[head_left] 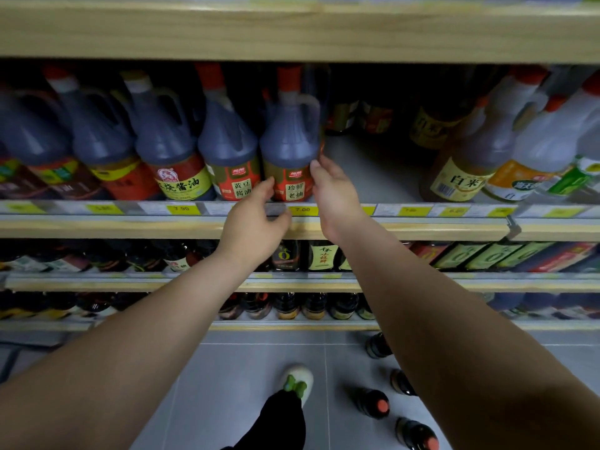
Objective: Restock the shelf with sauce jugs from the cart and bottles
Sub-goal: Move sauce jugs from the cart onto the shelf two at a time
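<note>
A dark sauce jug [290, 141] with a red cap and a red-and-gold label stands at the front of the middle shelf [422, 227]. My right hand [329, 190] touches its lower right side with the fingertips. My left hand [256, 219] reaches to its lower left, fingers curled and apart, at the label's edge. Neither hand wraps around the jug. To its left a row of similar dark jugs [162, 138] fills the shelf. Several dark bottles [373, 402] with red caps stand on the floor at the lower right.
An open gap of bare shelf [373, 170] lies right of the jug, with small bottles far back. Pale vinegar jugs [480, 151] stand at the right. Lower shelves hold small bottles [311, 254]. My shoe [297, 381] is on the grey tile floor.
</note>
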